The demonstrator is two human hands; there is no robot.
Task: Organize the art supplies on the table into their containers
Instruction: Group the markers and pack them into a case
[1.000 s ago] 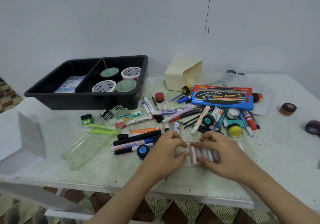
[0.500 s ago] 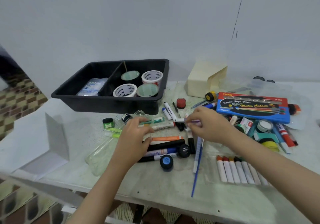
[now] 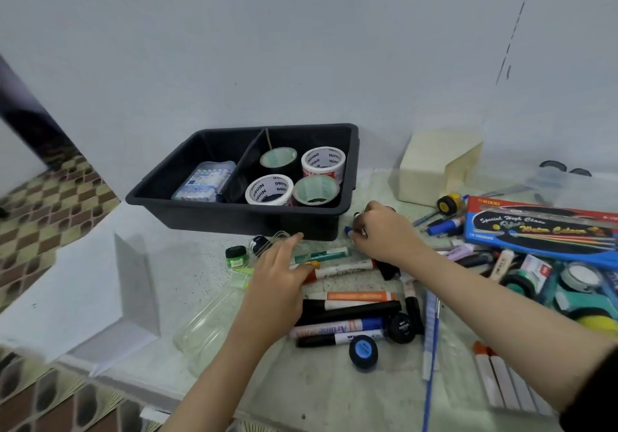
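Right hand [image 3: 384, 234]: fingers curled, pinching a blue-capped marker [image 3: 348, 230]. Only the blue tip pokes out on the thumb side. There's a second dark end at the knuckles, can't tell what it is.
The pinch sits just off the near right corner of the black tray [image 3: 240, 214], above the table [image 3: 334, 388], not over the tray.
Tray, beyond the grip: four tape rolls [image 3: 269, 190] in the right compartment, a clear pack [image 3: 204, 180] in the left one.

Left hand [image 3: 277, 284]: fingers roughly straight, not wrapped round anything. It lies over the far end of the clear case [image 3: 214, 324]. The thumb tip touches the end of the red marker [image 3: 337, 269]. Contact under the palm is hidden.

Between the two hands is the teal marker [image 3: 321, 255], lying flat.
Nearer than the right grip, stacked roughly parallel: orange marker [image 3: 354, 296], black marker [image 3: 351, 309], blue Artline marker [image 3: 334, 326].
Beside those ends are the black pot [image 3: 403, 326] and the blue-lidded pot [image 3: 363, 351].
Under the right forearm side are the blue brush [image 3: 431, 348] and a row of pastels [image 3: 501, 381].
Right of the grip is the watercolour box [image 3: 541, 231] on top of loose clutter.
Beyond the grip, to the right, is the cream box [image 3: 434, 167].
Left of the left hand's fingertips is the green jar [image 3: 235, 256], upright on the table.
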